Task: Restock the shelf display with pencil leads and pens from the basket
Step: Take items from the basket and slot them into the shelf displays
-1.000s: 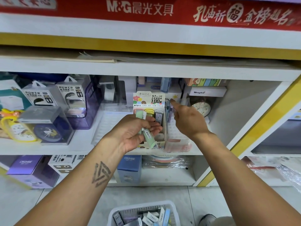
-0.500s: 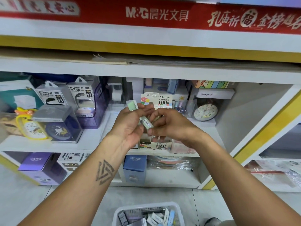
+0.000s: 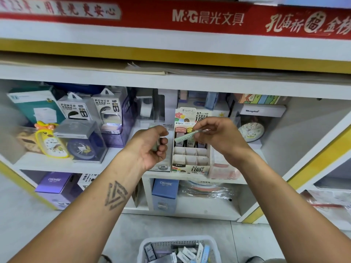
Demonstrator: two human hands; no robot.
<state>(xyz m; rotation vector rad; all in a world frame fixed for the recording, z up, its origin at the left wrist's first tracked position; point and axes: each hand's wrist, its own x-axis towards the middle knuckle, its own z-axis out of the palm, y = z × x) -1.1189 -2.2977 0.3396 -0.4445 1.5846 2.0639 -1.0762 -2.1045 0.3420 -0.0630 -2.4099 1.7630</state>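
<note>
The right hand pinches a slim pale-green lead case over the compartmented cardboard display box; the left hand grips spare cases. Next, probably slotting it upright into an empty cell.

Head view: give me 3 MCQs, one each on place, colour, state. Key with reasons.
1. Where is the white basket?
A. On the floor below the hands
B. On the top shelf
C. Inside the display box

2. What colour is the pencil lead case held over the display box?
A. Red
B. Pale green
C. Black

3. What is the right hand doing?
A. Hanging idle
B. Pinching the lead case
C. Pressing flat on the shelf

Key: 1 A, it sits at the bottom of the view on the floor; 2 B, its body is mint green; 3 B, fingers curl round the case's end.
</note>
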